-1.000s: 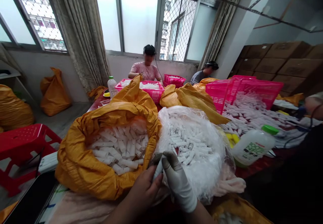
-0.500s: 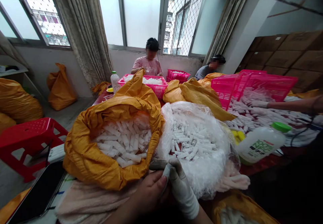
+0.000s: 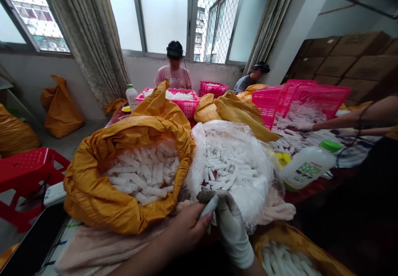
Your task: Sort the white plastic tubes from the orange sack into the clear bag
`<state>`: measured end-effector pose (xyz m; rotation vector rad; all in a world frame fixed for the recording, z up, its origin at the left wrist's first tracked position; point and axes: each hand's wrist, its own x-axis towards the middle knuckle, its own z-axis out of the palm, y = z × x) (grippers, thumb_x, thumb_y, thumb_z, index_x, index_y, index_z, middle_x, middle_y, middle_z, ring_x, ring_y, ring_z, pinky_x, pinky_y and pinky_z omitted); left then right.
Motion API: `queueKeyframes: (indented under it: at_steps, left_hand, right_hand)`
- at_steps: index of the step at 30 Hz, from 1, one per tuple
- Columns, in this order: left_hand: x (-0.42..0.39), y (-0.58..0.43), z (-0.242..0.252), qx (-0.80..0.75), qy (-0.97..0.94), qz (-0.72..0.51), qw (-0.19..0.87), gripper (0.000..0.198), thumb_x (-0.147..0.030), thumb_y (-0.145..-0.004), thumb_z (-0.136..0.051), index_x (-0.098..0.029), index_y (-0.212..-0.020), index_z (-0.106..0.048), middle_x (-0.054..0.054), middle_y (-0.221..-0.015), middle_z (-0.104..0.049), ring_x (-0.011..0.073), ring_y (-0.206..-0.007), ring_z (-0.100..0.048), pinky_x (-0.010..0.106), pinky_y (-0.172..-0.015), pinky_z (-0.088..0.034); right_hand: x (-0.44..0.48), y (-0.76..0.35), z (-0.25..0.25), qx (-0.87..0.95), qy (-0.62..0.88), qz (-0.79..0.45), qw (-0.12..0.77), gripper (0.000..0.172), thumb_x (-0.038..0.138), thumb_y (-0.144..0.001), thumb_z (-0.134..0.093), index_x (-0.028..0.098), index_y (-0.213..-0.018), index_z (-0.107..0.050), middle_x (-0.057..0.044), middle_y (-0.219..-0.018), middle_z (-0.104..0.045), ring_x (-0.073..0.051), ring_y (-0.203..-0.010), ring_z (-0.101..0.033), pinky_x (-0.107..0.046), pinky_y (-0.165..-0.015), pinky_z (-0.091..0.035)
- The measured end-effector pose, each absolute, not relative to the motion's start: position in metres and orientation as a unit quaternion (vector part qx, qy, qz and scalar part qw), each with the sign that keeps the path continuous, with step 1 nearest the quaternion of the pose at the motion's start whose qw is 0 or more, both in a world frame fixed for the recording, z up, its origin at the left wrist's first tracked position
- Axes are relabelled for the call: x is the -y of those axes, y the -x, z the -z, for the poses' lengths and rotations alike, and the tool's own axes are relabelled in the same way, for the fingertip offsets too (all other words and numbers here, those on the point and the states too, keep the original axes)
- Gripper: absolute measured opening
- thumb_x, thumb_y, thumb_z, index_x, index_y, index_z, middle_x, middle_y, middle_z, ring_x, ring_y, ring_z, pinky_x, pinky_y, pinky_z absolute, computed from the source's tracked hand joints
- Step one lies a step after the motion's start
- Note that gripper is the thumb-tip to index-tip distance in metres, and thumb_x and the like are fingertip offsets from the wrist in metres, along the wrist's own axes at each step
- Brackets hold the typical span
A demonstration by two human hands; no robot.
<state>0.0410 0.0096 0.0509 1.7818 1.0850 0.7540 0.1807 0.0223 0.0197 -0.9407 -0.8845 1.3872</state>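
Fingers (image 3: 202, 221) of the bare left hand (image 3: 185, 225) and white-gloved right hand (image 3: 231, 231) press together on a white tube (image 3: 210, 207), clamping it just beside a clear plastic bag (image 3: 199, 164) of loose tubes (image 3: 230, 164). Next to that bag lies an orange sack (image 3: 87, 197) full of more tubes (image 3: 139, 172). Farther off, a co-worker's hand (image 3: 303, 126) rests among tubes heaped against a tipped pink basket (image 3: 320, 100).

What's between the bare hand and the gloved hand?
In the head view, a white tube lies between the bare left hand and the gloved right hand, pinched by both.
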Motion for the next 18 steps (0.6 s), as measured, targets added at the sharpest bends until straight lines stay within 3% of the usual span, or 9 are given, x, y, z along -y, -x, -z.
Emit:
queueKeyframes:
  at_steps: [2,4,7,9,11,13,15,18]
  left_hand:
    - [-0.01,-0.044,-0.047,-0.444,-0.71,-0.314,0.447,0.036,-0.046,-0.088,-0.041,-0.015,-0.084,-0.06,0.004,-0.082,-0.061,0.0167,-0.078,-0.053,0.025,-0.074,-0.042]
    - [-0.009,-0.05,-0.038,-0.424,-0.644,-0.337,0.539,0.039,-0.053,-0.084,-0.044,-0.017,-0.073,-0.054,0.0,-0.064,-0.054,0.0131,-0.06,-0.049,0.023,-0.059,-0.041]
    - [-0.005,-0.059,-0.026,-0.381,-0.507,-0.352,0.688,0.045,-0.06,-0.084,-0.034,-0.021,-0.061,-0.041,-0.008,-0.042,-0.031,0.0076,-0.035,-0.029,0.02,-0.038,-0.026]
    - [-0.003,-0.059,-0.029,-0.375,-0.493,-0.344,0.705,0.046,-0.056,-0.087,-0.029,-0.022,-0.059,-0.042,-0.008,-0.041,-0.029,0.0069,-0.033,-0.026,0.02,-0.036,-0.024]
    - [-0.005,-0.049,-0.042,-0.374,-0.581,-0.322,0.648,0.039,-0.048,-0.088,-0.038,-0.02,-0.067,-0.055,-0.003,-0.052,-0.048,0.0102,-0.044,-0.044,0.021,-0.046,-0.036]
    - [-0.013,-0.029,-0.059,-0.397,-0.705,-0.284,0.515,0.027,-0.04,-0.087,-0.045,-0.021,-0.085,-0.065,0.002,-0.077,-0.064,0.0173,-0.071,-0.059,0.026,-0.066,-0.045]
    - [-0.027,-0.002,-0.071,-0.478,-0.777,-0.233,0.338,0.026,-0.033,-0.088,-0.044,-0.022,-0.096,-0.066,0.006,-0.092,-0.066,0.0221,-0.086,-0.06,0.03,-0.078,-0.044]
    - [-0.056,0.035,-0.07,-0.635,-0.757,-0.107,0.113,0.029,-0.022,-0.087,-0.039,-0.017,-0.103,-0.063,0.011,-0.094,-0.064,0.0251,-0.085,-0.061,0.034,-0.076,-0.045]
  right_hand:
    - [-0.022,-0.178,-0.017,0.403,0.411,-0.566,0.59,0.043,0.06,-0.068,-0.066,0.02,-0.082,-0.075,-0.008,-0.082,-0.074,-0.021,-0.075,-0.068,-0.033,-0.078,-0.056]
    - [-0.021,-0.172,-0.012,0.429,0.409,-0.564,0.575,0.046,0.062,-0.07,-0.063,0.019,-0.083,-0.074,-0.008,-0.083,-0.074,-0.022,-0.077,-0.068,-0.034,-0.082,-0.055]
    - [-0.014,-0.165,-0.006,0.437,0.423,-0.583,0.539,0.046,0.063,-0.072,-0.059,0.019,-0.078,-0.073,-0.009,-0.081,-0.074,-0.022,-0.076,-0.068,-0.034,-0.08,-0.055]
    - [-0.007,-0.169,-0.004,0.435,0.437,-0.579,0.533,0.041,0.06,-0.073,-0.06,0.02,-0.077,-0.071,-0.008,-0.081,-0.073,-0.022,-0.075,-0.068,-0.035,-0.081,-0.055]
    - [-0.003,-0.185,-0.001,0.415,0.465,-0.54,0.566,0.034,0.055,-0.075,-0.061,0.023,-0.078,-0.068,-0.007,-0.08,-0.072,-0.023,-0.075,-0.068,-0.039,-0.079,-0.056]
    - [-0.004,-0.21,0.004,0.392,0.537,-0.457,0.59,0.028,0.053,-0.076,-0.058,0.027,-0.082,-0.065,-0.005,-0.078,-0.07,-0.025,-0.074,-0.068,-0.042,-0.071,-0.057]
    - [-0.012,-0.238,0.01,0.384,0.619,-0.363,0.581,0.024,0.052,-0.077,-0.053,0.032,-0.087,-0.064,-0.006,-0.08,-0.069,-0.028,-0.078,-0.068,-0.043,-0.062,-0.056]
    - [-0.026,-0.275,0.019,0.388,0.682,-0.288,0.549,0.026,0.049,-0.078,-0.048,0.036,-0.092,-0.065,-0.01,-0.093,-0.069,-0.031,-0.086,-0.066,-0.044,-0.058,-0.052]
